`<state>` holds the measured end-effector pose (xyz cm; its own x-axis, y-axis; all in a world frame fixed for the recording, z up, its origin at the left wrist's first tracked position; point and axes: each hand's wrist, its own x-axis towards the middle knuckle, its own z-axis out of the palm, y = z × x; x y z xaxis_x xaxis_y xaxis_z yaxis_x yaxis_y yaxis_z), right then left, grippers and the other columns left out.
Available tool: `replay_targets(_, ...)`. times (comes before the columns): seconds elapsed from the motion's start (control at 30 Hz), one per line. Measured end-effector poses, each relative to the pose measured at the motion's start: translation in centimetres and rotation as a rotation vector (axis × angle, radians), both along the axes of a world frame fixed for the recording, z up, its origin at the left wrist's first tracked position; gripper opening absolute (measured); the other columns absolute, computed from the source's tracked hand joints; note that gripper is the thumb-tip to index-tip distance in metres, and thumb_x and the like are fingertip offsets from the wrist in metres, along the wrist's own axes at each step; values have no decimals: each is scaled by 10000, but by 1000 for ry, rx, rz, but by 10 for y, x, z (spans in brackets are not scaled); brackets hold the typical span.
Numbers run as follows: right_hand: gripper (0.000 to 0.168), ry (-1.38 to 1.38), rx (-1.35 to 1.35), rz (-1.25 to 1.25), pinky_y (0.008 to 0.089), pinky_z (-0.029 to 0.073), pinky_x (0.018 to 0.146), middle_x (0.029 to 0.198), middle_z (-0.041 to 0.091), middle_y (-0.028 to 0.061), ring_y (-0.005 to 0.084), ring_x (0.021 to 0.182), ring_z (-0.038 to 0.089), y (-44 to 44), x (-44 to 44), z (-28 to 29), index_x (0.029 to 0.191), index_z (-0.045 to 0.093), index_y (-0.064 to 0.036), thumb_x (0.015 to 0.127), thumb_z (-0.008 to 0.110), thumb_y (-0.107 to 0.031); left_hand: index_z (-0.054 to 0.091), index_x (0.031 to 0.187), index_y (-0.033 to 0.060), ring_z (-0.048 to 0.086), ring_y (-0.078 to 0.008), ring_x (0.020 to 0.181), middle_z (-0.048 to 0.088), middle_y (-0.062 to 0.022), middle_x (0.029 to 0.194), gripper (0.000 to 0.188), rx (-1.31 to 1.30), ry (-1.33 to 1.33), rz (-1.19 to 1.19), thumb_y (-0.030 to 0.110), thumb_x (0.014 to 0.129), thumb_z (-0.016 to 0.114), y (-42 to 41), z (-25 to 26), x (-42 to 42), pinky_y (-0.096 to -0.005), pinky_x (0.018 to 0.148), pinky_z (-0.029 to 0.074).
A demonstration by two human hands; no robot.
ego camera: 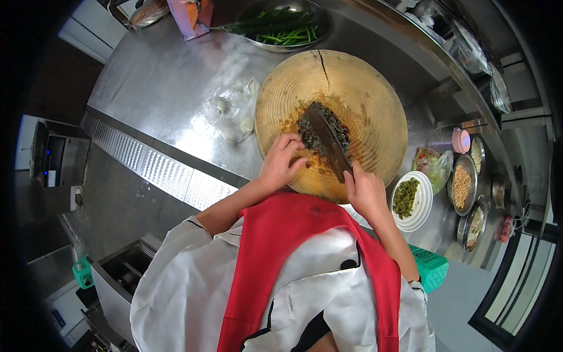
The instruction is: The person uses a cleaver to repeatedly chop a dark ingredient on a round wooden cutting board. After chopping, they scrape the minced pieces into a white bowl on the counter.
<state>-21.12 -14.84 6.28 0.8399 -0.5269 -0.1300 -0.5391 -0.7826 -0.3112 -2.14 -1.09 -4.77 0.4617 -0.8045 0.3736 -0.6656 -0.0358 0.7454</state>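
Note:
A round wooden chopping block (369,88), cracked at its far edge, stands before me on the steel counter. My right hand (366,189) grips the handle end of a dark cleaver (327,136), whose blade lies across a heap of finely chopped dark food (310,134). At the left side of that heap my left hand (283,158) rests by the block's near-left part, fingers apart and holding nothing. Small brown bits and wet stains surround the heap. The blade hides part of the chopped food.
Left of the block lies a clear plastic bag (233,110). Behind stands a metal bowl of green chillies (290,33). To the right are a white bowl of chopped greens (407,200), a bag of vegetables (433,167), a pan of beans or nuts (462,182) and a pink-lidded container (460,141).

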Motion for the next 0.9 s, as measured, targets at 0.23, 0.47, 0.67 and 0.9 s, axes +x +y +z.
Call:
replay_targets(0.23,239,-11,-11,-34,549,506,629,660,642,245,436,641,648,-2,1,-5,1014,570,10,950,551,-220,534,1150,13,483,-385,1171,505,-163,1244,534,87,-85,-61,158,720,816,2,7,-5,-438,992,423)
replay_targets(0.47,240,-18,-27,-21,548,509,633,669,647,243,431,641,651,-8,2,-11,1018,565,8,954,542,-222,545,1120,15,501,-378,1126,523,-161,1200,498,68,-135,88,186,734,809,-10,6,5,-448,963,430)
replay_targets(0.67,290,48,-3,-17,542,504,635,695,644,253,441,672,645,-1,5,-3,1099,578,24,955,556,-226,588,990,34,519,-356,1050,550,-142,1093,380,118,-181,165,212,738,808,-1,10,7,-444,899,425)
replay_targets(0.9,233,-57,-14,-4,538,507,617,662,642,233,427,634,648,-6,1,-14,1017,572,-4,951,557,-227,634,869,42,533,-330,993,582,-109,1012,186,164,-175,96,140,770,756,3,5,6,-423,839,411)
